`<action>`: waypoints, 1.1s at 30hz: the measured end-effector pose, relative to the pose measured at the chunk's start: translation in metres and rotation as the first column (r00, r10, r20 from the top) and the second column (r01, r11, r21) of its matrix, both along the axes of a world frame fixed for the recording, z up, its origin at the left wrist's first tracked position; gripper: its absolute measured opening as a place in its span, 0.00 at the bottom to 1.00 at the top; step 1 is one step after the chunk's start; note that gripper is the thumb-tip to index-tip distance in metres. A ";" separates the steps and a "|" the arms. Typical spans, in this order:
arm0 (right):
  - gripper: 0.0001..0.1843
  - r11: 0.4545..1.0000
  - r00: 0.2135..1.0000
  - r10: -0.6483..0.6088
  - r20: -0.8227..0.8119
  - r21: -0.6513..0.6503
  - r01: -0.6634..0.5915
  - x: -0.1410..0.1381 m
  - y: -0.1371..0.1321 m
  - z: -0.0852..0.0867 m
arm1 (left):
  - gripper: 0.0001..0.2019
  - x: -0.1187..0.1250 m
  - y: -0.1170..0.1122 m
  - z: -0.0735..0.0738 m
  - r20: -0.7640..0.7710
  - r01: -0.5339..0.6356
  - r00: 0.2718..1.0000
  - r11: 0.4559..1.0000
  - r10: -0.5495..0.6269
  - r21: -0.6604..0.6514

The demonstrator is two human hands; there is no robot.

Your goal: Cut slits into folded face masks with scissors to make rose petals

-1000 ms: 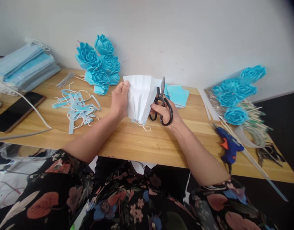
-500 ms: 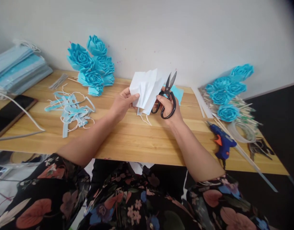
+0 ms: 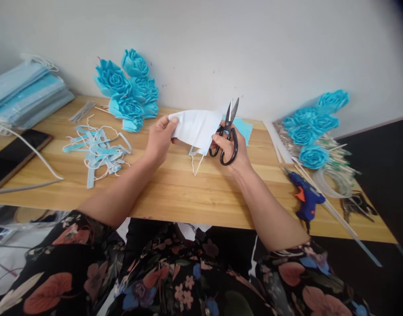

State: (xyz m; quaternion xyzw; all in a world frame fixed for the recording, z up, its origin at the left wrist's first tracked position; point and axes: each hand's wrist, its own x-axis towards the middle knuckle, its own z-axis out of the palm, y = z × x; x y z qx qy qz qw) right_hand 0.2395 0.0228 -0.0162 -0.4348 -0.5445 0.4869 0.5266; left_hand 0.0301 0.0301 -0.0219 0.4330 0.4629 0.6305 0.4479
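A white sheet of face mask fabric (image 3: 197, 127) is stretched between my two hands over the table. My left hand (image 3: 160, 138) pinches its left end between thumb and fingers. At the right end, my right hand (image 3: 232, 147) grips the sheet's edge and also has black-handled scissors (image 3: 230, 125) hooked in it, blades up and slightly parted. Below the sheet hangs a cut strip with a white ear loop (image 3: 196, 164), its upper end partly hidden. Behind my right hand a light blue piece of fabric (image 3: 245, 130) lies on the table.
A heap of cut strips and loops (image 3: 101, 153) lies left, near a phone (image 3: 20, 153) and stacked face masks (image 3: 26, 96). Blue fabric flowers stand at back left (image 3: 130, 90) and right (image 3: 315, 123). A blue glue gun (image 3: 306, 197) and a tape roll (image 3: 331, 182) lie right.
My left hand has moved left and slightly up, so the crumpled white sheet is now spread flatter between my hands. The scissors remain in my right hand, almost unmoved.
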 end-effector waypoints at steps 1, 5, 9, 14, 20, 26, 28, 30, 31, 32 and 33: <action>0.24 1.000 1.000 -0.008 0.008 0.013 0.008 0.001 0.001 0.001 | 0.14 -0.002 0.002 0.000 -0.007 -0.015 1.000 1.000 0.015 0.000; 0.23 0.998 0.999 -0.018 0.042 0.058 0.015 0.005 0.002 0.002 | 0.15 -0.009 0.005 0.004 -0.024 -0.017 1.000 1.000 0.018 0.017; 0.25 0.995 1.000 -0.012 0.013 0.102 0.011 0.007 0.006 -0.001 | 0.18 -0.011 0.006 0.006 -0.030 -0.013 0.999 0.996 0.016 0.090; 0.32 0.996 0.993 0.050 -0.108 0.085 -0.041 0.007 0.010 -0.008 | 0.18 -0.006 0.005 0.000 -0.025 0.001 1.000 0.993 0.002 0.119; 0.32 0.992 0.987 0.121 -0.103 0.046 -0.117 0.002 0.006 -0.014 | 0.16 0.001 0.003 -0.007 0.023 -0.036 0.999 0.991 0.033 0.129; 0.41 0.988 0.979 0.157 -0.126 0.017 -0.156 -0.003 0.005 -0.015 | 0.16 0.002 0.005 -0.007 0.108 -0.033 0.994 0.991 0.018 0.133; 0.43 0.990 0.974 0.139 -0.179 -0.003 -0.142 -0.002 0.004 -0.011 | 0.16 0.001 0.005 -0.006 0.146 -0.002 0.989 0.993 -0.015 0.116; 0.41 0.988 0.963 0.147 -0.224 -0.019 -0.155 -0.002 0.002 -0.007 | 0.16 0.001 0.005 -0.005 0.189 0.036 0.981 0.995 -0.053 0.094; 0.40 0.984 0.958 0.163 -0.235 -0.030 -0.174 -0.002 0.000 -0.005 | 0.16 0.002 0.004 -0.005 0.211 0.056 0.975 0.995 -0.073 0.088; 0.39 0.980 0.955 0.175 -0.239 -0.045 -0.191 -0.003 -0.001 -0.004 | 0.15 0.003 0.004 -0.004 0.230 0.075 0.969 0.993 -0.093 0.086; 0.38 0.978 0.955 0.176 -0.240 -0.065 -0.197 -0.003 -0.002 -0.004 | 0.15 0.004 0.003 -0.004 0.247 0.095 0.962 0.992 -0.114 0.087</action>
